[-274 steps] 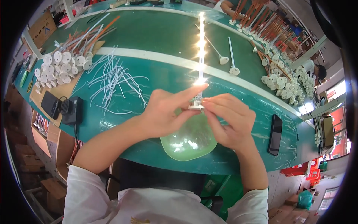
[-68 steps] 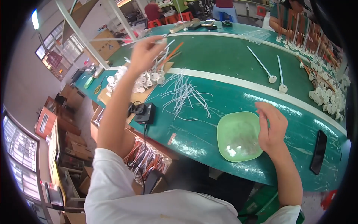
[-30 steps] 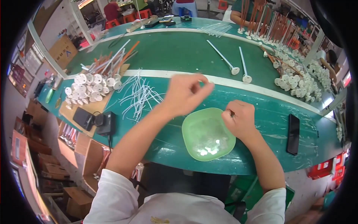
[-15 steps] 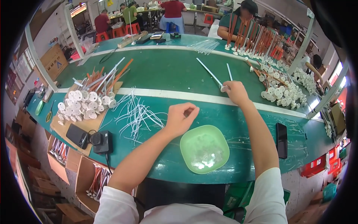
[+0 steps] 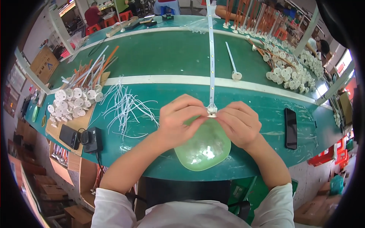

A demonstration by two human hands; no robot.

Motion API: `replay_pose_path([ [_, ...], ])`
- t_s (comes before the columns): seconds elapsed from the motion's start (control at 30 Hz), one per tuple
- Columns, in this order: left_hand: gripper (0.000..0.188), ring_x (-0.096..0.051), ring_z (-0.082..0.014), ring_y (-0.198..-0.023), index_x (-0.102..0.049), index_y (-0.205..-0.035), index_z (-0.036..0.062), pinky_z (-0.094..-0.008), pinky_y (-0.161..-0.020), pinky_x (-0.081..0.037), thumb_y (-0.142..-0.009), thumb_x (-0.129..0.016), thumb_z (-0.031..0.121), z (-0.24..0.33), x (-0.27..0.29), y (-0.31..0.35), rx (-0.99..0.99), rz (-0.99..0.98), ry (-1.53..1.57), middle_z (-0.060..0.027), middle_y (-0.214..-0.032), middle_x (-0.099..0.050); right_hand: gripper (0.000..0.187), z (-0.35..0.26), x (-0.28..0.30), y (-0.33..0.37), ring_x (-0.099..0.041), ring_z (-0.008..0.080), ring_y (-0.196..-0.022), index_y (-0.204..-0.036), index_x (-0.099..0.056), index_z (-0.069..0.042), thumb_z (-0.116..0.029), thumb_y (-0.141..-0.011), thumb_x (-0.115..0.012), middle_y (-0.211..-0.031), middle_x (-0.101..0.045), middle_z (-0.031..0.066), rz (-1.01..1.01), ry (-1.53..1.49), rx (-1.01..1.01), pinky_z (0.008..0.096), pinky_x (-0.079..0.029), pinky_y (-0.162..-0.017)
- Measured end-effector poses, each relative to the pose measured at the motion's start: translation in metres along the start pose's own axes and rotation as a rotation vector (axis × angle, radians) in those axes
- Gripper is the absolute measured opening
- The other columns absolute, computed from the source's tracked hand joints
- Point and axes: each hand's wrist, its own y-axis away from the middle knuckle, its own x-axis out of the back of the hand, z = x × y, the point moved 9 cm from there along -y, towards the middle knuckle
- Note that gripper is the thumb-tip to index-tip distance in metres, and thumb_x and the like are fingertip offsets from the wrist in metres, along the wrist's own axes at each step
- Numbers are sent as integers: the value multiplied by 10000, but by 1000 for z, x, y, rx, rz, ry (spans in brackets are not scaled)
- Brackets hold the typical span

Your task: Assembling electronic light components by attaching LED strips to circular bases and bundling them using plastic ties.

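Over the far part of a green bowl (image 5: 220,159), my left hand (image 5: 179,122) and my right hand (image 5: 242,123) meet at an LED strip (image 5: 211,57). Fingertips of both hands pinch the round whitish base (image 5: 211,114) at the strip's near end, one hand at each side. The strip runs from there to the top of the picture, with small yellowish dots along it. Inside the bowl lie small shiny clear pieces, too small to name. Farther off on the right, a shorter strip with a round white base (image 5: 236,76) lies on the green surface.
Loose white wires (image 5: 127,108) are heaped left of my hands. Beyond them a pile of strips with round white bases (image 5: 76,102) covers cardboard, near a black adapter (image 5: 92,140). A phone (image 5: 291,128) lies right. More based strips (image 5: 283,70) stand at the far right.
My right hand has brought one LED strip from the far side to above the bowl. My left hand has come to its base too. The view has tilted lower.
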Motion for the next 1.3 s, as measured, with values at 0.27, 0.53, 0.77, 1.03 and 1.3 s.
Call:
replay_pose_path([
  [0.27,303,-638,-236,-737,-692,-824,15,-311,-605,-511,-563,-747,-128,13,-5,5,-116,17,-76,-88,-817,-637,352,-19,9,3,-603,242,-662,-839,-676,64,-48,-506,-673,-791,-645,126,-1,38,169,320,-518,-543],
  [0.53,327,-649,-248,-738,-692,-824,10,-320,-618,-524,-535,-738,-134,17,-3,7,-137,46,-107,-93,-827,-643,322,-24,9,2,-613,241,-716,-909,-697,55,12,-590,-712,-878,-658,120,-46,40,161,321,-522,-561],
  [0.77,329,-660,-250,-743,-700,-835,17,-322,-629,-537,-541,-744,-125,18,-3,6,-147,62,-128,-90,-834,-649,320,-23,11,0,-615,240,-718,-904,-701,54,13,-587,-711,-875,-661,118,-44,24,148,322,-527,-567],
  [1.03,326,-662,-245,-738,-704,-838,19,-319,-626,-539,-547,-741,-124,21,-2,8,-159,65,-155,-87,-841,-654,299,-22,12,-2,-618,240,-707,-887,-704,49,10,-591,-708,-854,-662,116,-40,2,133,317,-530,-572],
  [1.3,303,-658,-248,-731,-700,-819,11,-319,-618,-533,-548,-735,-121,23,-3,5,-168,48,-143,-93,-842,-653,295,-18,12,2,-624,244,-701,-887,-703,40,11,-596,-737,-834,-663,113,-34,1,124,312,-526,-563],
])
